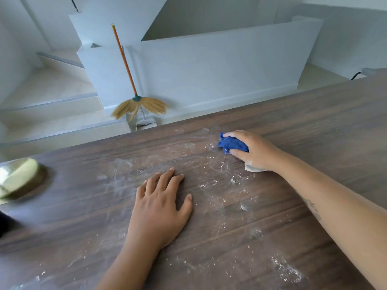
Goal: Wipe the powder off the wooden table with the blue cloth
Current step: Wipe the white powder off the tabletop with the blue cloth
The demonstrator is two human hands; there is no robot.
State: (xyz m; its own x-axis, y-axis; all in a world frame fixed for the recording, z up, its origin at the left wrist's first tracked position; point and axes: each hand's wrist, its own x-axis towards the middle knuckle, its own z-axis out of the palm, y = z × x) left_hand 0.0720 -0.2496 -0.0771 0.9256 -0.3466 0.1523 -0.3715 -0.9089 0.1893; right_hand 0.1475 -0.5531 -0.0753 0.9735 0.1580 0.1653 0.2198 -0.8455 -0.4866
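A dark wooden table [314, 122] fills the lower view, with white powder [209, 178] smeared and speckled across its middle and front. My right hand [254, 150] grips a bunched blue cloth [232, 144] and presses it on the table near the far edge. A small heap of powder [252, 168] lies under the heel of that hand. My left hand [159, 208] rests flat on the table, fingers spread, holding nothing, to the left of and nearer than the cloth.
A pale yellowish-white object [17, 177], blurred, sits at the table's left edge. Beyond the far edge, a straw broom [136, 101] with an orange handle leans on a white wall beside steps. A dark cable [356, 75] shows at the far right.
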